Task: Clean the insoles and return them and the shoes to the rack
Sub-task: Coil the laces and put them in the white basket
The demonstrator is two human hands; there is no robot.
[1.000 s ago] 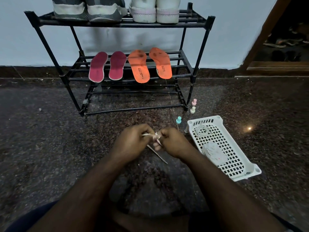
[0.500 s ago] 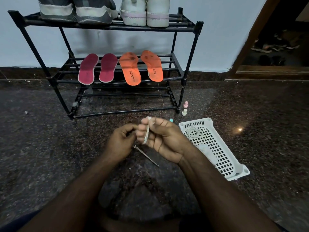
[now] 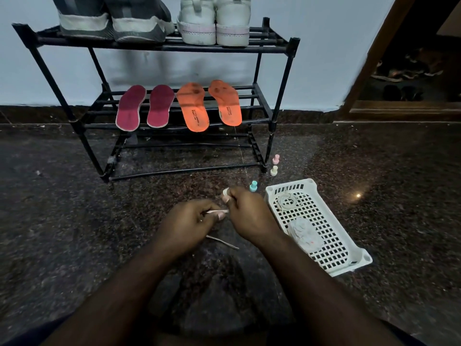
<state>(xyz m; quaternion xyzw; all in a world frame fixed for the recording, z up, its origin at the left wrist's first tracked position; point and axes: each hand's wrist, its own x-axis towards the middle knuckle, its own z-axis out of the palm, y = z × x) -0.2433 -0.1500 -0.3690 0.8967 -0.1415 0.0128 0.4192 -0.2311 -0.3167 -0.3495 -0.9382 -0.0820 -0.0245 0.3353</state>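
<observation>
At the centre of the frame, a white shoelace [image 3: 219, 211] is pinched between the curled fingers of the left hand [image 3: 185, 224] and the right hand [image 3: 249, 216]. Two maroon insoles [image 3: 131, 108] and two orange insoles [image 3: 193, 107] are laid on the middle shelf of the black rack [image 3: 274, 116], and grey shoes [image 3: 112, 18] and white shoes [image 3: 214, 21] are placed on its top shelf.

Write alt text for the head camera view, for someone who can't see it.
Both hands, left hand and right hand, pinch a thin pale strip above a dark stone floor. Behind them a black shoe rack holds two maroon insoles and two orange insoles mid-shelf, shoes on top; a white basket lies at right.
</observation>
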